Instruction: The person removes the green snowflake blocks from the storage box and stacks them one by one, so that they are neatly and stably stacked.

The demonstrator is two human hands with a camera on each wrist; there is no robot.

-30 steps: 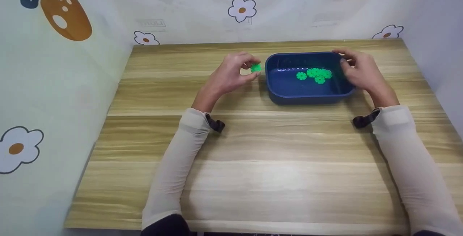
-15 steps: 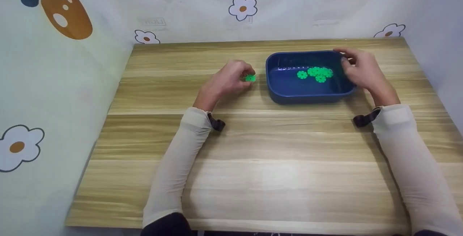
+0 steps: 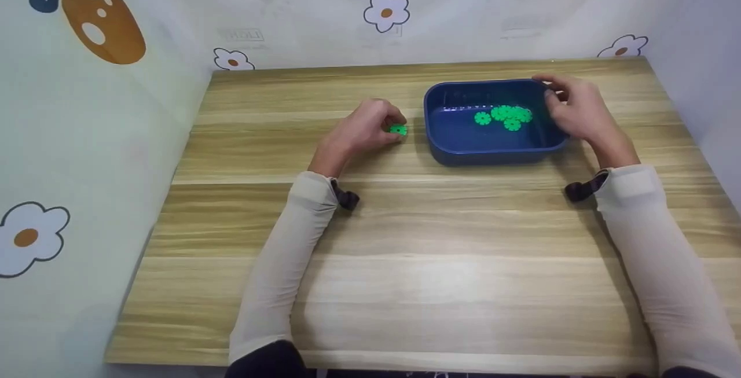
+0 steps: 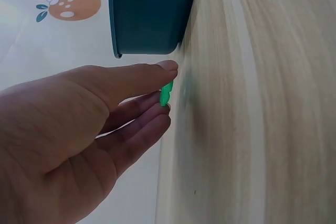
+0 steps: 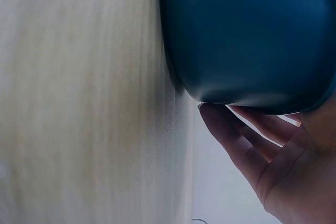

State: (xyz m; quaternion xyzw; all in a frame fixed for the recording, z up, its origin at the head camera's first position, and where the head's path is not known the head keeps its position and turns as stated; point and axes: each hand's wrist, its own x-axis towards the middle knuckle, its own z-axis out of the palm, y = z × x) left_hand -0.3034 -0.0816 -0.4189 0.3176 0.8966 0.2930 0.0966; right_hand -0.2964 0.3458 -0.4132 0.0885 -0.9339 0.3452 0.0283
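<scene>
Between the thumb and fingertips of my left hand (image 3: 366, 126) is a green notched plastic disc (image 3: 399, 129), held low over the wooden table just left of the box. Seen edge-on in the left wrist view, the same disc (image 4: 166, 94) is pinched close to the table surface; whether it touches the wood I cannot tell. My right hand (image 3: 584, 112) grips the right end of a dark blue plastic box (image 3: 492, 158), thumb at the rim. In the right wrist view, fingers (image 5: 236, 135) lie against the box's outer end wall. Several matching green discs (image 3: 512, 114) lie inside the box, mostly clustered toward its right.
The wood-grain table (image 3: 405, 262) reaches back to a pale patterned wall sheet (image 3: 307, 13). Another sheet (image 3: 104, 129) rises along the left side. Dark bands (image 3: 345, 198) with small mounts sit at both wrists.
My left hand has moved down and slightly left with the green disc, away from the box's left wall toward the table. The right hand and the box have stayed in place.
</scene>
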